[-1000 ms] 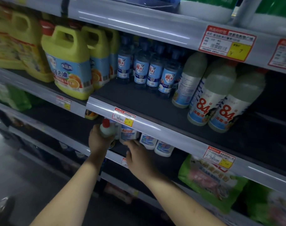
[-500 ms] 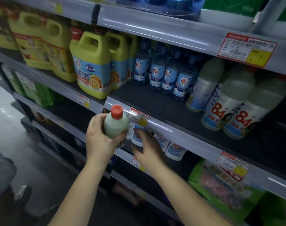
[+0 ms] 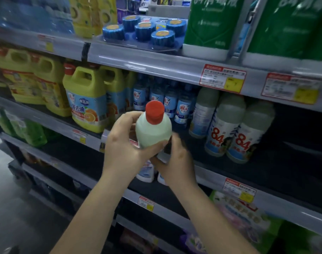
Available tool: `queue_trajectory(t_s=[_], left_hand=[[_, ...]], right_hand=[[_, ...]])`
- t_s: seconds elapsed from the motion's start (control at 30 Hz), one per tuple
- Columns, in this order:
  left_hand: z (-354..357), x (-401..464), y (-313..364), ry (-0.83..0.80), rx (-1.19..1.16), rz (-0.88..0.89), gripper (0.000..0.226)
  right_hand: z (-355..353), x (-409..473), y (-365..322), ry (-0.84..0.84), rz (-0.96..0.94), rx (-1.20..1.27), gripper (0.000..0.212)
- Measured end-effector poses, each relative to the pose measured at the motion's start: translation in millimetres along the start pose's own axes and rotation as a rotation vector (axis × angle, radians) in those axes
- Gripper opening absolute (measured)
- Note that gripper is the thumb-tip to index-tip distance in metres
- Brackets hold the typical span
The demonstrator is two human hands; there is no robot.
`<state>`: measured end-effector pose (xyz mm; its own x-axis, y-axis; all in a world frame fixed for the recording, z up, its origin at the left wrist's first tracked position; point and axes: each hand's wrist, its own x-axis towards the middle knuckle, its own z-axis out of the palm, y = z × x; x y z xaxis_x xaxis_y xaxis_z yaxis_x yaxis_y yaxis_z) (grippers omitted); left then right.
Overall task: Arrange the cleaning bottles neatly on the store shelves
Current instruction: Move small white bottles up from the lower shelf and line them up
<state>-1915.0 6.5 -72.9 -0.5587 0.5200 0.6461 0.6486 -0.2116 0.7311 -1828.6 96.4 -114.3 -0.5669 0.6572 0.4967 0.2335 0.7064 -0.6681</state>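
A white bottle with a red cap (image 3: 153, 132) is upright in front of the middle shelf (image 3: 266, 162). My left hand (image 3: 123, 147) grips its body from the left. My right hand (image 3: 176, 165), blurred, curls round its lower part from the right. Two white "84" bottles (image 3: 235, 136) stand on that shelf to the right, with a plainer white one beside them. Small blue-labelled bottles (image 3: 167, 101) stand behind the held bottle. Small white bottles (image 3: 145, 174) show on the shelf below, partly hidden by my hands.
Yellow jugs with orange-fruit labels (image 3: 86, 103) fill the middle shelf's left part. Blue round blocks (image 3: 145, 30) and large green-and-white jugs (image 3: 211, 24) sit on the top shelf. Green bottles (image 3: 28, 132) stand lower left, green bags (image 3: 239, 213) lower right. Dark bare shelf lies right of the "84" bottles.
My left hand lifted the red-capped bottle from the lower shelf up to middle-shelf height. My right hand left the lower-shelf bottles and came up to the held bottle's base.
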Motion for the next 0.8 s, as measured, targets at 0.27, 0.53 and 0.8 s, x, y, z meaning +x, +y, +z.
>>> queue_trajectory(t_s=[0.27, 0.53, 0.8], left_hand=[[47.8, 10.7, -4.7, -0.151, -0.098, -0.006, 0.054], [79.1, 28.9, -13.5, -0.206, -0.067, -0.002, 0.057], [103.7, 47.8, -25.9, -0.286, -0.150, -0.097, 0.051]], right_hand=[[-23.6, 6.3, 36.3, 0.170, 0.067, -0.080, 0.058], [-32.2, 13.4, 57.3, 0.221, 0.087, -0.131, 0.057], [-34.5, 28.3, 62.7, 0.198, 0.099, -0.126, 0.049]])
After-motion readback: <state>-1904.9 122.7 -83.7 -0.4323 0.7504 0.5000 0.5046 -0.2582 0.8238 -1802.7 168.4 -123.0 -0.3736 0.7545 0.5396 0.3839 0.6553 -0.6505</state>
